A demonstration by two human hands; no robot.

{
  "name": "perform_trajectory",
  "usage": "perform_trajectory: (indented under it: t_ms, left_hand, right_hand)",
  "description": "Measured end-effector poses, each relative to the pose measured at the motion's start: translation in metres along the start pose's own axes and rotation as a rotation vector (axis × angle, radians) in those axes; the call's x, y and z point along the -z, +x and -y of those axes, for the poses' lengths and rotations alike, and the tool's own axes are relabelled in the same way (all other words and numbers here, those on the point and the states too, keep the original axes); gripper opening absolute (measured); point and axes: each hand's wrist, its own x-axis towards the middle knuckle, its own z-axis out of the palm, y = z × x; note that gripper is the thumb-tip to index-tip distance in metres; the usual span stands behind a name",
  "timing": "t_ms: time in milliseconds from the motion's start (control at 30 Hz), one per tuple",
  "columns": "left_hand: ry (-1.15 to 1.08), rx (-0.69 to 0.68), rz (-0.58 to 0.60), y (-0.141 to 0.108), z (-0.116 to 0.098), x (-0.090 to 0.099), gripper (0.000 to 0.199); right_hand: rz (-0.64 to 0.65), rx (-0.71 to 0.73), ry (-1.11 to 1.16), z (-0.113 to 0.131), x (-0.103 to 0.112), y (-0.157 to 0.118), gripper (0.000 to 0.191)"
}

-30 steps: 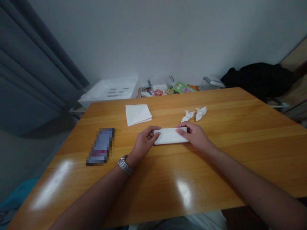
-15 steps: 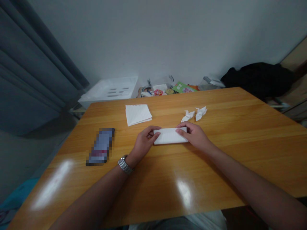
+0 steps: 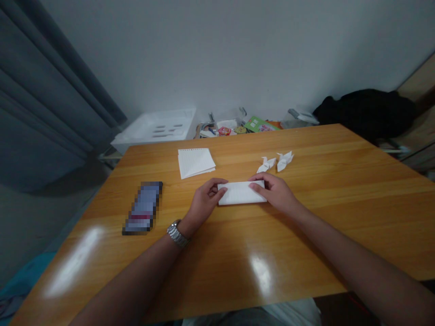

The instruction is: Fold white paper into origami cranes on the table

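A strip of folded white lined paper point(image 3: 238, 194) lies level between my two hands, just above or on the wooden table point(image 3: 326, 181). My left hand point(image 3: 205, 199) pinches its left end, thumb on the near face and fingers behind the top edge. At the other end, my right hand point(image 3: 274, 190) grips the paper the same way, thumb flat on its face. Beyond the right hand sit two folded paper cranes point(image 3: 266, 165) point(image 3: 284, 160). The fingertips behind the paper are partly hidden.
Several lined sheets point(image 3: 195, 162) lie at the back left. A pixelated phone point(image 3: 142, 208) rests on the left. Past the far edge stand a white foam box point(image 3: 159, 124), a green booklet point(image 3: 260, 124) and other clutter. Black cloth point(image 3: 363, 111) is heaped at the right.
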Motion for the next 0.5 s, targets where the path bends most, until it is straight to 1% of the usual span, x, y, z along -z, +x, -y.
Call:
perform_trajectory:
  t_ms: [167, 500]
  left_hand:
    - [0.026, -0.013, -0.003, -0.0003, -0.0011, 0.0004, 0.026]
    - [0.039, -0.022, -0.015, -0.0007, -0.0022, -0.0003, 0.025]
  right_hand:
    - [0.000, 0.010, 0.007, -0.0004, -0.0003, 0.0006, 0.027]
    - [-0.007, -0.018, 0.008, -0.0004, -0.0010, 0.0002, 0.029]
